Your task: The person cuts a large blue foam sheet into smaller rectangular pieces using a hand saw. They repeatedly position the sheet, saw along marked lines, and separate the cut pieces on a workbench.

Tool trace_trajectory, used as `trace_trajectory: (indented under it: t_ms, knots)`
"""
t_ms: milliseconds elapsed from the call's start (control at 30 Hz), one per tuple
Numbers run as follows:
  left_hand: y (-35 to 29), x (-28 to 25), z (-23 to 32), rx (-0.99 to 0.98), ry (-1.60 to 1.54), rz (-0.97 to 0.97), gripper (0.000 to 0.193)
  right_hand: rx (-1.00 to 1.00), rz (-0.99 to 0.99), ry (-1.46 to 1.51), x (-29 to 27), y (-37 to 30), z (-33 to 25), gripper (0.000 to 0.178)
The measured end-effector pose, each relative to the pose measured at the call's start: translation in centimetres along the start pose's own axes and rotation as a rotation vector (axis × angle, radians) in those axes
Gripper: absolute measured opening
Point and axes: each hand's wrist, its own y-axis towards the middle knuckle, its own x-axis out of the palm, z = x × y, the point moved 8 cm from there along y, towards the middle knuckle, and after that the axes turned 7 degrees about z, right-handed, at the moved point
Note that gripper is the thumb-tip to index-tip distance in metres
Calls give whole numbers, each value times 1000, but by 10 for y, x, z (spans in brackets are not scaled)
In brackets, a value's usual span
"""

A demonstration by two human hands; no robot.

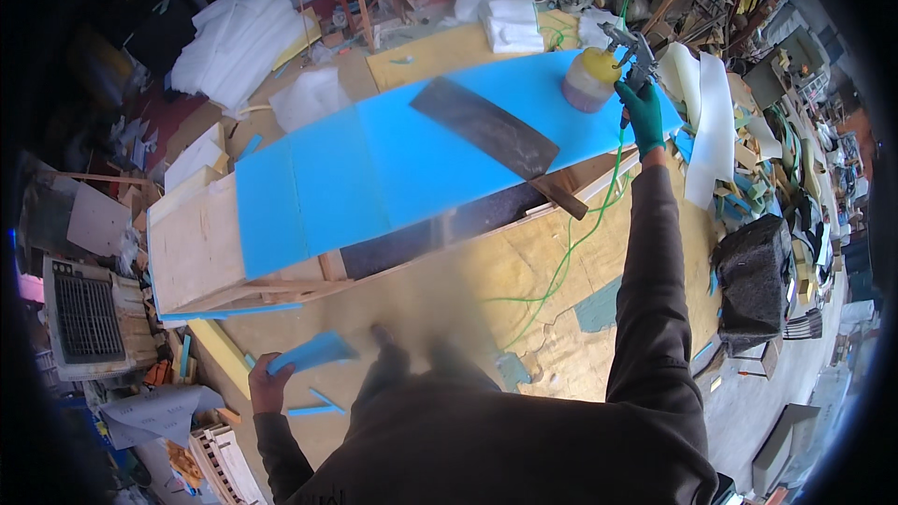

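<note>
At the far right my right hand (643, 117), in a green glove, is closed around the handle of a spray gun (640, 58). A round cup (586, 92) with a yellow top and pinkish liquid hangs by the gun, over a large blue foam sheet (327, 164). That sheet lies across a long wooden frame (198, 238), leaving its left end uncovered. On the sheet rests a dark flat board (485, 123) set at a slant. My bare left hand (267, 385), low at the left, grips a small blue foam piece (316, 352), apart from the frame.
A green hose (566, 266) trails from the gun to the plywood floor (552, 337). Blue offcuts (316, 406) lie near my feet. White wrapped bundles (238, 47) stand at the back left, foam scraps (739, 187) and a black-wrapped block (753, 271) at the right.
</note>
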Motion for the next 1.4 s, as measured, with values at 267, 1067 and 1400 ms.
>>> trace_trajectory:
  t_ms: [267,1067,1400]
  knots:
    - [5,-30,84,202,69,39,24,-451,401,-293,-33,-65,-94,43]
    - [159,-135,133,389,-533,-129,68,435,-1092,244,440,-590,-91,16]
    - [139,-45,75,645,-421,-930,71,272,120,715,285,-573,-174,54]
